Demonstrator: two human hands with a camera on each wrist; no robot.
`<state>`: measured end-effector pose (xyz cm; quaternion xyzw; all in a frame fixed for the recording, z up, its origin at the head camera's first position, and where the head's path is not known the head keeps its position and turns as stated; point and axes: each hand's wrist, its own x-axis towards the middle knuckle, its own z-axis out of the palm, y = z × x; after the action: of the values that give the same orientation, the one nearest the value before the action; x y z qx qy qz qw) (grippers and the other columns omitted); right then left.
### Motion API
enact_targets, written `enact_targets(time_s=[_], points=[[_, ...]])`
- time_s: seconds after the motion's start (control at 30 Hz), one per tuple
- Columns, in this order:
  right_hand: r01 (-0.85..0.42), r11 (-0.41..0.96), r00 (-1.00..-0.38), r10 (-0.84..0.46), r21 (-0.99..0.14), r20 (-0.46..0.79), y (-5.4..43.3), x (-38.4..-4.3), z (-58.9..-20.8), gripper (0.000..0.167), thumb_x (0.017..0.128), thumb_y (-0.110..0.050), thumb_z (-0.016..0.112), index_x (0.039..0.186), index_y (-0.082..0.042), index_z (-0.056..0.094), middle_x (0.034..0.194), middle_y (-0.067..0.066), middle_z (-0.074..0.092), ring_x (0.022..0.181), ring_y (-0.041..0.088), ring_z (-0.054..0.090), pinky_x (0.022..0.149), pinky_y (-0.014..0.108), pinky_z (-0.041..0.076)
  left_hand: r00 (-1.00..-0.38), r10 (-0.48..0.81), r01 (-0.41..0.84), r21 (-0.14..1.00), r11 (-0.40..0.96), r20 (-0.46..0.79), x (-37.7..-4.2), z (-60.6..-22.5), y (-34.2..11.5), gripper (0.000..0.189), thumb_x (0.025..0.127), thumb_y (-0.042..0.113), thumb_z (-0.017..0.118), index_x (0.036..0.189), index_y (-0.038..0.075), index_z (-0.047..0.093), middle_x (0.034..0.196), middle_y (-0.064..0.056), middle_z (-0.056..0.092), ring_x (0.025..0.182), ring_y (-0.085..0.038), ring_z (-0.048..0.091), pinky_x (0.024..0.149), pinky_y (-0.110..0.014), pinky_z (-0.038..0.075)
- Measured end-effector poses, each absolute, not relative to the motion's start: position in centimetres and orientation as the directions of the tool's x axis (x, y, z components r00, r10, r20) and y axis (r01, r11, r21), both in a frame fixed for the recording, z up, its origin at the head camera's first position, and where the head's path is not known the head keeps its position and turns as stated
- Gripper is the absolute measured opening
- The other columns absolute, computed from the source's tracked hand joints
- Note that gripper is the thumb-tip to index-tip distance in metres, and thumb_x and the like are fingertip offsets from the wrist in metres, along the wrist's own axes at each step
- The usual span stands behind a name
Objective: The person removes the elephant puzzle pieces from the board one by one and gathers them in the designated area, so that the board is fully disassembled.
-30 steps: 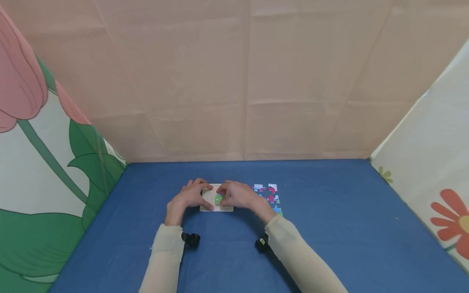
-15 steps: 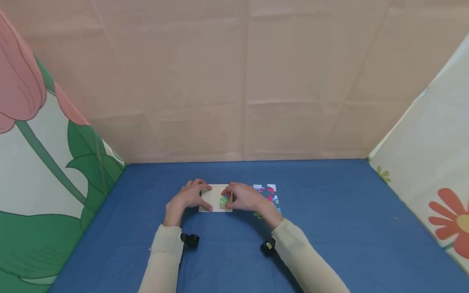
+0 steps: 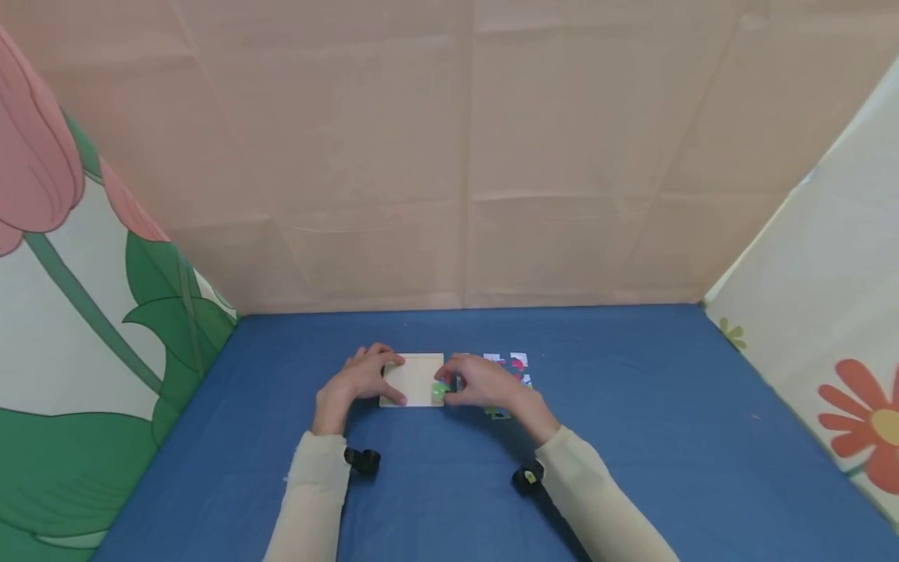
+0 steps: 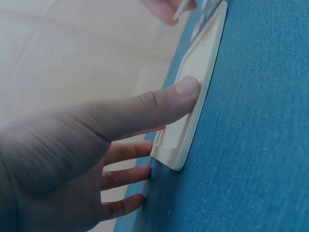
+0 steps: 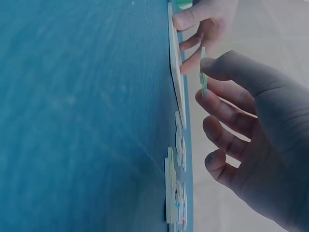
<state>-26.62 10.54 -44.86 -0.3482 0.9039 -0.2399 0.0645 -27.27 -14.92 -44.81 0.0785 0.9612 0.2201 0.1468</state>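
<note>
A shallow wooden puzzle tray lies on the blue cloth, its pale inside bare where it shows. My left hand holds the tray at its left side. In the left wrist view the thumb rests on the near rim, with the other fingers at the end and far side. My right hand pinches a mostly green jigsaw piece between thumb and fingers. In the right wrist view that piece is on edge, raised above the table, near the tray's right end.
Several loose jigsaw pieces lie right of the tray, partly hidden behind the right hand. Blue cloth covers the table. A beige sheet hangs behind it, with flower-printed panels at the sides.
My right hand has moved to the right with the green jigsaw piece, from over the middle of the tray to its right edge. The left hand has stayed on the tray.
</note>
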Motion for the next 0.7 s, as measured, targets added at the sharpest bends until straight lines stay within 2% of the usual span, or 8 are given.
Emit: enact_targets(time_s=[0.2, 0.5, 0.7], points=[[-0.572, 0.654, -0.757, -0.653, -0.496, 0.012, 11.5, -26.2, -44.8, 0.032, 0.086, -0.026, 0.074, 0.116, -0.017, 0.072, 0.100, -0.006, 0.066, 0.087, 0.013, 0.061, 0.075, 0.024, 0.052, -0.944, 0.211, 0.078, 0.449, 0.890, -0.254, -27.2, -44.7, -14.8, 0.076, 0.071, 0.044, 0.088, 0.139, 0.026, 0.058, 0.150, -0.005, 0.042, 0.136, -0.033, 0.034, 0.110, -0.060, 0.032], [-0.546, 0.686, -0.772, -0.635, -0.481, -0.029, 12.7, -25.6, -44.6, 0.032, 0.085, -0.026, 0.077, 0.116, -0.019, 0.073, 0.102, -0.008, 0.067, 0.088, 0.009, 0.059, 0.076, 0.025, 0.053, -0.943, 0.217, 0.082, 0.454, 0.887, -0.253, -27.2, -44.8, -15.0, 0.077, 0.071, 0.044, 0.088, 0.139, 0.026, 0.058, 0.150, -0.005, 0.041, 0.136, -0.032, 0.034, 0.111, -0.060, 0.032], [-0.541, 0.692, -0.771, -0.635, -0.479, -0.046, 13.2, -25.1, -44.2, 0.031, 0.084, -0.023, 0.078, 0.114, -0.017, 0.073, 0.102, -0.005, 0.068, 0.089, 0.013, 0.059, 0.077, 0.029, 0.053, -0.943, 0.220, 0.084, 0.461, 0.883, -0.250, -27.1, -44.7, -15.0, 0.078, 0.070, 0.044, 0.089, 0.139, 0.026, 0.058, 0.151, -0.006, 0.041, 0.136, -0.033, 0.034, 0.110, -0.061, 0.032]])
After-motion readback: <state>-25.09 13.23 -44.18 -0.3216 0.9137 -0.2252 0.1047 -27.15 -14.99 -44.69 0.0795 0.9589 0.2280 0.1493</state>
